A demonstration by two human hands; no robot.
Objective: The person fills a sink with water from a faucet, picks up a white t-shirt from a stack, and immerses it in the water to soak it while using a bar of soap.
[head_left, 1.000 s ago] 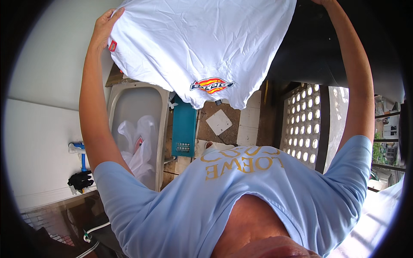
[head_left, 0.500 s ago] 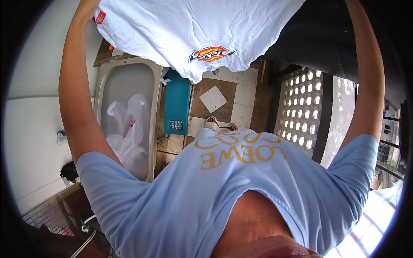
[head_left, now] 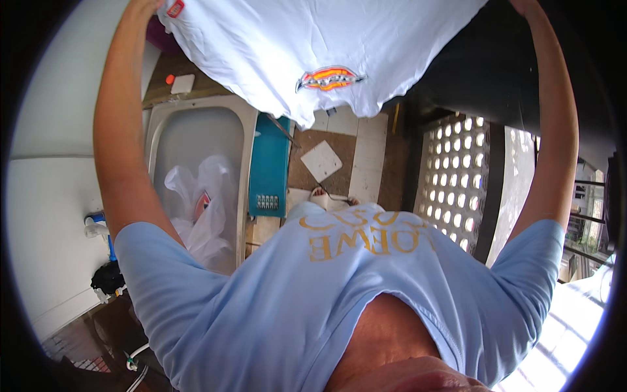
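A white shirt (head_left: pixel 261 46) with an oval red-and-yellow badge and a small red side tag spreads across the top of the view, its lower edge hanging loose. My left hand (head_left: pixel 149 4) is at the shirt's upper left edge, closed on the cloth near the tag, with its fingers cut off by the frame. At the top right, only the wrist end of my right hand (head_left: pixel 522 6) shows, so its fingers and grip are out of sight. Below my left arm, another thin white garment (head_left: pixel 212 189) with a red mark lies in a water-filled basin (head_left: pixel 248 137).
A teal bench or board (head_left: pixel 270 170) stands right of the basin, above brown and white floor tiles. To the right is a perforated block wall (head_left: pixel 454 170), with a large black surface (head_left: pixel 483 72) above it. A white block (head_left: pixel 183 83) rests on the ledge behind the basin.
The shirt has shifted slightly right, its hem hanging a little lower. My left hand has moved slightly right and my right hand slightly left, uncovering more of the ledge behind the basin.
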